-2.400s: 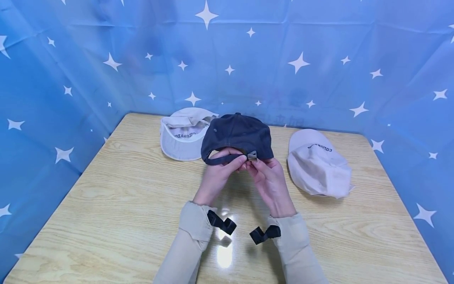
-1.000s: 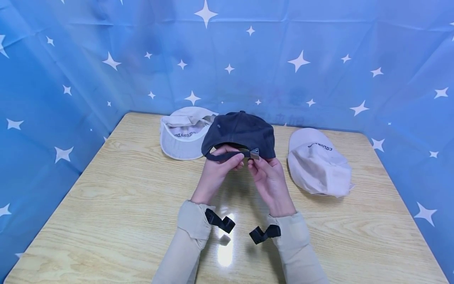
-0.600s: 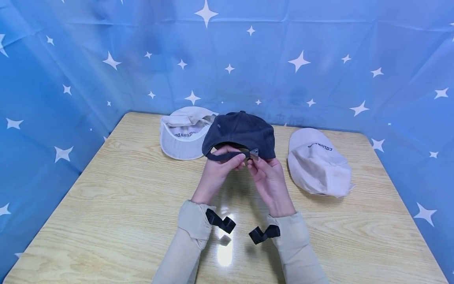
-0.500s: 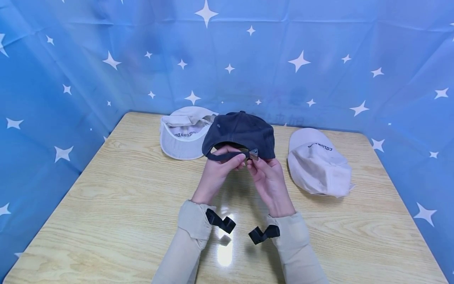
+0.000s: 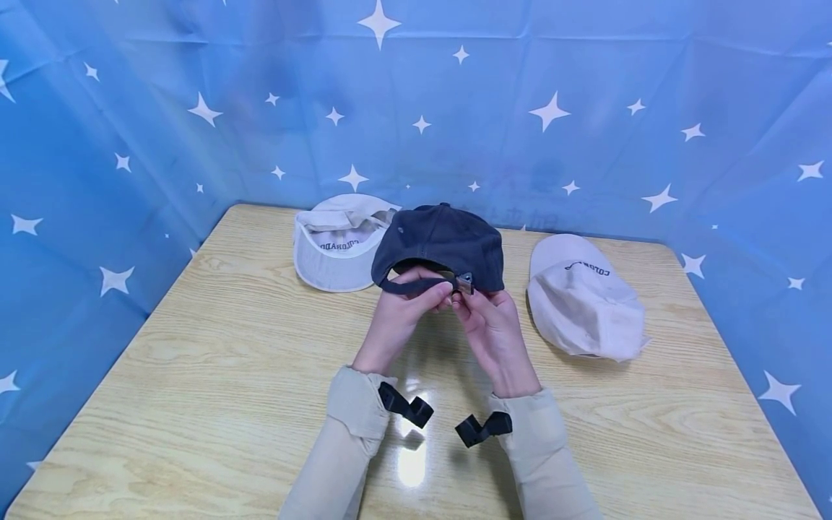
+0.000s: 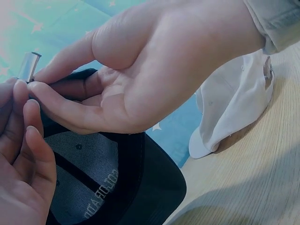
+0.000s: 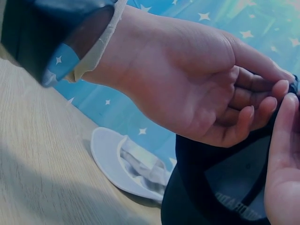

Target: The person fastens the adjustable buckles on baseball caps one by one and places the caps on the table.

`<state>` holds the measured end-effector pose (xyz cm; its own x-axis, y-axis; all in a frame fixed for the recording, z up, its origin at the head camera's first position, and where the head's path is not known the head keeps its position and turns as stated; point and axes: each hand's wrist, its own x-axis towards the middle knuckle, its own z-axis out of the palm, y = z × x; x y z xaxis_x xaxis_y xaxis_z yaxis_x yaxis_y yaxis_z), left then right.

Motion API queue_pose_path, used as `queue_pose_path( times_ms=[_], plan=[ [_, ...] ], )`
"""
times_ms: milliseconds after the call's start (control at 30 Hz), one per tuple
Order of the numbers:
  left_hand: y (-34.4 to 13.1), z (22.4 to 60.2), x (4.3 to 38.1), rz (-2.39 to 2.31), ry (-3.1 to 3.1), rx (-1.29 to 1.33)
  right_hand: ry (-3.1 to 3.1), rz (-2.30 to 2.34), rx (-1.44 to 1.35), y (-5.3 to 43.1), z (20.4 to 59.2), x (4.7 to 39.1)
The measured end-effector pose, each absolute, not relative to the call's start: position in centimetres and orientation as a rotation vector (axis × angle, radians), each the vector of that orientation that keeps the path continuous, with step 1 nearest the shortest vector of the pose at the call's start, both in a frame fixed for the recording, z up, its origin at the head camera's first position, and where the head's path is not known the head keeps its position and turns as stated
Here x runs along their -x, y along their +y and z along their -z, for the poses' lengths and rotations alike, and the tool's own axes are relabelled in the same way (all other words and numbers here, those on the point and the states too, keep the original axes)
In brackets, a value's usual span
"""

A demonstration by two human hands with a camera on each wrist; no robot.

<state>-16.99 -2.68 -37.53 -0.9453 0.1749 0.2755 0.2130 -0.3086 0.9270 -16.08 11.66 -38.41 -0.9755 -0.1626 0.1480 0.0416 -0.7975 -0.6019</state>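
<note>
A dark navy baseball cap (image 5: 445, 238) is held up over the table, its back opening and strap turned toward me. My left hand (image 5: 393, 318) pinches the cap's fabric strap (image 5: 412, 286) between thumb and fingers, close beside the metal buckle (image 5: 464, 282). At the buckle's lower edge, my right hand (image 5: 497, 336) pinches with thumb and forefinger. The left wrist view shows the shiny buckle (image 6: 29, 66) tilted up at the left thumb tip, with the fingertips of both hands nearly meeting. Lettering shows inside the cap's crown (image 6: 89, 164).
A white cap (image 5: 338, 267) lies upturned at the back left, partly behind the dark cap. Another pale cap (image 5: 585, 303) with COLORADO lettering rests at the right. The wooden table (image 5: 214, 375) ends at a blue star-patterned curtain (image 5: 481, 94).
The dark cap has shifted slightly right since the oldest frame. The buckle has tilted a little, and my left thumb has edged right toward it. The other caps have not moved.
</note>
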Motion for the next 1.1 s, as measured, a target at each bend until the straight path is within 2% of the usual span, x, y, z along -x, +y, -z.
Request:
queue_pose_path(
  times_ms=[533, 1100],
  plan=[
    [-2.8, 36.3, 16.3, 2.454, -1.890, 0.503, 0.922, 2.841, 0.307, 11.8, 38.3, 16.0],
    [-2.9, 37.5, 17.2, 2.463, -1.847, 0.504, 0.771, 2.898, 0.318, 12.1, 38.4, 16.1]
  ],
)
